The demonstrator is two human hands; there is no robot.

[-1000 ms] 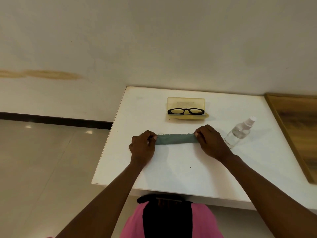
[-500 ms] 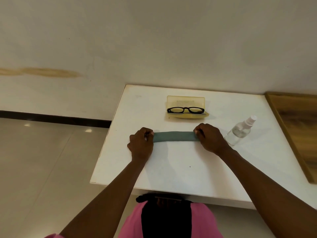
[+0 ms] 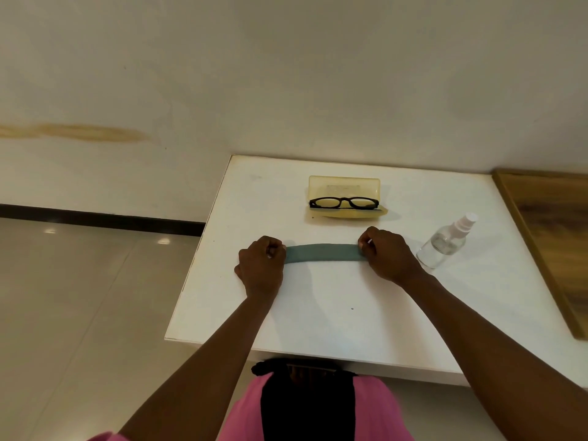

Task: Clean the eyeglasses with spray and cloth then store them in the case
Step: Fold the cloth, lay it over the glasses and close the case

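A grey-green cloth [image 3: 322,252], folded into a narrow strip, lies stretched across the white table [image 3: 334,313]. My left hand [image 3: 261,265] pinches its left end and my right hand [image 3: 386,254] pinches its right end, both resting on the table. Behind the cloth, black-framed eyeglasses [image 3: 343,203] sit in an open translucent yellow case [image 3: 345,186]. A clear spray bottle [image 3: 445,241] with a white nozzle lies tilted just right of my right hand.
A wooden board [image 3: 553,243] lies along the table's right side. The table's left edge drops to a tiled floor [image 3: 79,297]. A pale wall stands behind the table.
The cloth strip has been folded over once more and now looks smoother and slightly wider. Both hands stay at its ends and have barely moved.
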